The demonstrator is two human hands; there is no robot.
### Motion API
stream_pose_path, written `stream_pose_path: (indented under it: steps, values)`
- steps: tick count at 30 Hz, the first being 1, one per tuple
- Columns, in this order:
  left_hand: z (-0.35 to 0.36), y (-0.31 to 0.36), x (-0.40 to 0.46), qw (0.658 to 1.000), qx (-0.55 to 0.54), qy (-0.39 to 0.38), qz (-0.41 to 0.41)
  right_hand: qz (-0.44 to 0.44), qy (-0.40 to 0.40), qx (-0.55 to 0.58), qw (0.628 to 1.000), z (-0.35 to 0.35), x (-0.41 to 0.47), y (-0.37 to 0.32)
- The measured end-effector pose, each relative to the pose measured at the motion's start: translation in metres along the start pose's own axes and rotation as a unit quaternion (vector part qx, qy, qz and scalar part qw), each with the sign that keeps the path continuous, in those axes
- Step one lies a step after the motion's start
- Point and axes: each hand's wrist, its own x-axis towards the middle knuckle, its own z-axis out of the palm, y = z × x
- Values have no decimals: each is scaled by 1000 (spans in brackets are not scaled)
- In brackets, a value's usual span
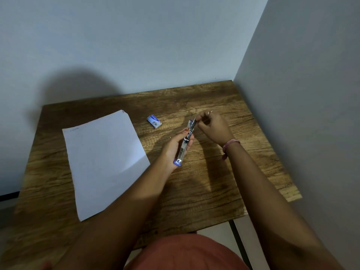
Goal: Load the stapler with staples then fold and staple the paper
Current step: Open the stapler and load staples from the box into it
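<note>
My left hand (176, 146) grips a metal stapler (184, 147) with a blue end, holding it above the wooden table (214, 182). The stapler is opened out lengthwise, its far end pointing away from me. My right hand (211, 126) pinches something small at that far end (191, 122); what it pinches is too small to tell. A small blue staple box (154, 121) lies on the table beyond the stapler, to its left. A white sheet of paper (103, 158) lies flat and unfolded on the left half of the table.
The table stands in a corner, with a wall behind it and another wall (302, 94) close along its right edge. The table's near edge is just in front of my body. A tiny speck (170, 137) lies on the wood next to my left hand.
</note>
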Motion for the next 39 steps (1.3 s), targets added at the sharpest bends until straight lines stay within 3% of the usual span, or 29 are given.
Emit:
stream_pose_path:
  steps: [8,19,26,39]
  values:
    - [4,-3,-1,999,19,33,-1,-17,-16,6,1000,8,-9,0]
    - [10,-5,1,996,-40,77,-8,-11,-19,69,997,8,-18,-4]
    - [16,-9,3,993,-32,112,19,2,-28,159,987,6,-30,-4]
    - [13,-17,12,984,13,151,95,57,16,131,990,15,-28,-4]
